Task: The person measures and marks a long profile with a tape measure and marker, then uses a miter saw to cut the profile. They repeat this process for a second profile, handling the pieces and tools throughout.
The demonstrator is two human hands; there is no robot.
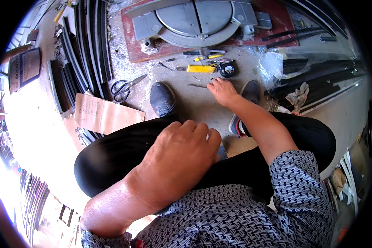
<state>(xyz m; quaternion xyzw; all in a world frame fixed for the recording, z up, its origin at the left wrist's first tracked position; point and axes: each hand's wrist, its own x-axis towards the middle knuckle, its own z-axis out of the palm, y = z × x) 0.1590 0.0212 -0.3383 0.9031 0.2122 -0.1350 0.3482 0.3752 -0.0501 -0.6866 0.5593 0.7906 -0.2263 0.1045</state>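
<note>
My left hand is raised close in front of me, its fingers curled into a fist; a small white bit shows by the fingers, and the inside is hidden. Down at the floor, my right hand has its fingertips pinched at the end of a thin metal rod. Just beyond it lie a black tape measure and a yellow utility knife. Black-handled scissors rest farther left, beside my shoe.
A grey mitre saw base stands on a red board ahead. Long dark profiles lie at the left, with a cardboard piece near them. At right are clear plastic wrap, work gloves and more dark strips.
</note>
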